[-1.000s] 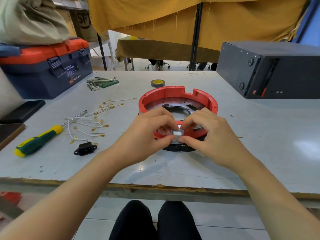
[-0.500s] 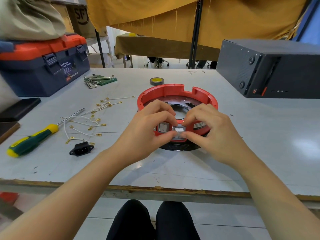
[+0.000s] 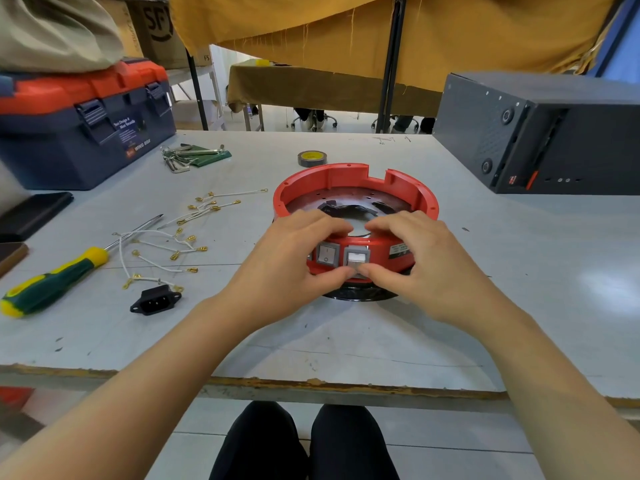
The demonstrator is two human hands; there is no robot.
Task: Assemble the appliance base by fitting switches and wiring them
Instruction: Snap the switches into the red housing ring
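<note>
I see both thumbs pressed together under the right switch (image 3: 356,259) in the near wall of the red base (image 3: 349,181), while the fingers (image 3: 311,220) of my left hand (image 3: 287,261) and those of my right hand (image 3: 426,265) curl over the rim from above, so the switch sits between thumbs and fingers. A second switch (image 3: 327,254) sits just left of it, partly behind my left hand. The fingertips inside the rim are hidden, and the base stands mid-bench (image 3: 519,271), with loose wires (image 3: 166,244) to the left.
</note>
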